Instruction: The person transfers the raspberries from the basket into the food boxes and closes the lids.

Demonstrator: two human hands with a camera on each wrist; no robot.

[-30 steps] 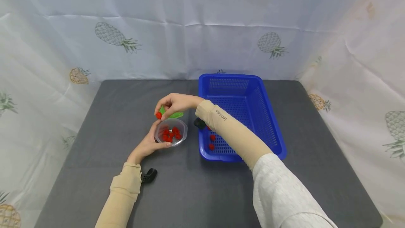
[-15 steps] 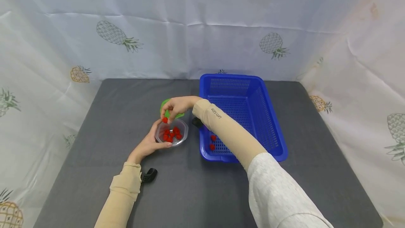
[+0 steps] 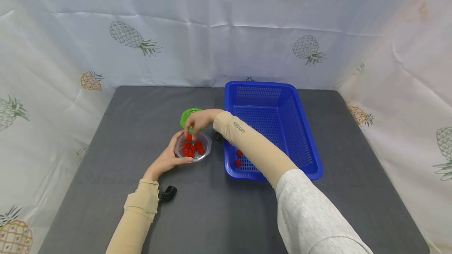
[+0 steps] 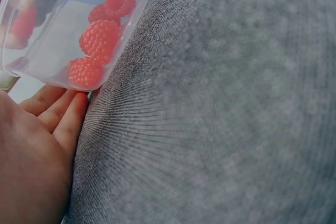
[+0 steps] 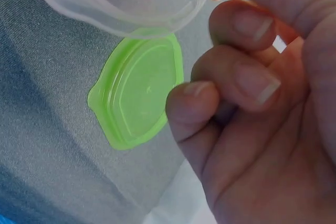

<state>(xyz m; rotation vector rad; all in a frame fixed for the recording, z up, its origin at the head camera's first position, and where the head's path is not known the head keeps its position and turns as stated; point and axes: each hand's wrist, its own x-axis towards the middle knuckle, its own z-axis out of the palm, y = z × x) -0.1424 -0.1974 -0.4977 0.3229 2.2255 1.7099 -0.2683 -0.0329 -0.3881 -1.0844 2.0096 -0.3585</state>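
Observation:
My left hand [image 3: 166, 160] holds a clear plastic tub [image 3: 207, 149] on the table, thumb at its near side and fingers at its far left. Several red raspberries [image 4: 98, 40] lie inside, seen through the wall in the left wrist view. Over the tub's far rim, my right hand [image 3: 199, 119] pinches another raspberry [image 3: 189, 137] in its fingertips. In the right wrist view that hand's other fingers [image 5: 241, 80] are curled, and the pinching tips are out of sight. Just behind the tub lies a green lid [image 5: 144, 95], partly covered by the right hand in the head view.
A blue slotted basket [image 3: 261, 84] stands right of the tub, under the right forearm. Two raspberries [image 3: 238, 163] show in its near left corner; the forearm hides part of it. Pineapple-print curtains [image 3: 219, 54] enclose the grey table [image 3: 219, 214].
My right hand has moved right and slightly down with its raspberry, from the tub's far left edge to over its opening. More of the green lid shows. The left hand keeps its hold.

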